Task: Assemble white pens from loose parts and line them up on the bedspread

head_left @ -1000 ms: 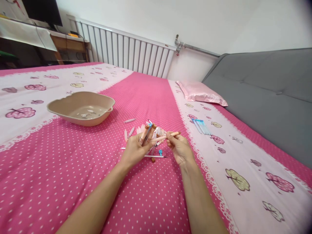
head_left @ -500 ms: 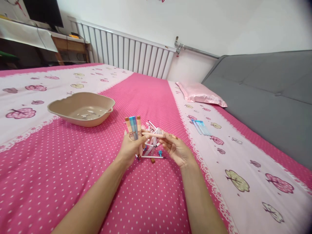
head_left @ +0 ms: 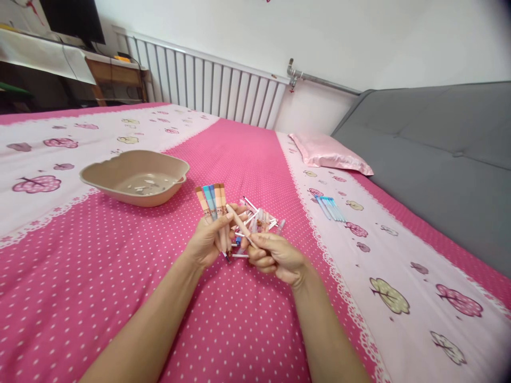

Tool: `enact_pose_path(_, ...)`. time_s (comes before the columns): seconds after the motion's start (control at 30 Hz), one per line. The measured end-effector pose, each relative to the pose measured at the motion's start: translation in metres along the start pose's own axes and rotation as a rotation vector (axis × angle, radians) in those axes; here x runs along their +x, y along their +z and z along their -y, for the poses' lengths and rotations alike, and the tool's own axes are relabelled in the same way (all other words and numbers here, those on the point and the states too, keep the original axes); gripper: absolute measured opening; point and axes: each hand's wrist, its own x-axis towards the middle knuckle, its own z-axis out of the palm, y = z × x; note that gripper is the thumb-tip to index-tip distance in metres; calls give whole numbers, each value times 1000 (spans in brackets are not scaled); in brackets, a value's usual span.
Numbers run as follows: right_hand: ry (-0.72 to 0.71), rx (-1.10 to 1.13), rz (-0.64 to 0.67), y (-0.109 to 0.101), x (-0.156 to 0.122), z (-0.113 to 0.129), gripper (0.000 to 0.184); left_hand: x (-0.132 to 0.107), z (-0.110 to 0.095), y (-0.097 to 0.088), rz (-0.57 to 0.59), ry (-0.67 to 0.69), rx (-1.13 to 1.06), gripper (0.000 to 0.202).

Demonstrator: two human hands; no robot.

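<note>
My left hand [head_left: 207, 242] is closed around a small bundle of pens [head_left: 211, 201] with brown and blue caps, held upright over the pink dotted bedspread. My right hand [head_left: 275, 259] is closed on one pale pink pen [head_left: 238, 223], its upper end leaning against the bundle. Just behind both hands lies a loose pile of pens and caps [head_left: 259, 219] on the bed.
A beige plastic basin [head_left: 136, 176] sits at the left on the bed. A row of blue pens [head_left: 330, 207] lies on the pale strip at the right. A pink pillow [head_left: 328, 153] and a grey headboard [head_left: 439, 159] are beyond; a radiator stands behind.
My left hand has turned the bundle upright and raised it. My right hand has dropped lower and swung its pink pen from lying crosswise to leaning against the bundle.
</note>
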Motion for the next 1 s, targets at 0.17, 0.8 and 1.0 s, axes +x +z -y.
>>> enact_pose_path(0.17,-45,-97,-47,1,4,-4,26,2,3,-4,-70,36,31,18)
enact_pose_path(0.8,-532,-1247,-1009,12,17,-18,17,9,10,-2,-336,91,86,23)
enact_pose_path(1.0,-593,-1111,-1100,8,19,-18,7,5,10,4,-379,2,90,27)
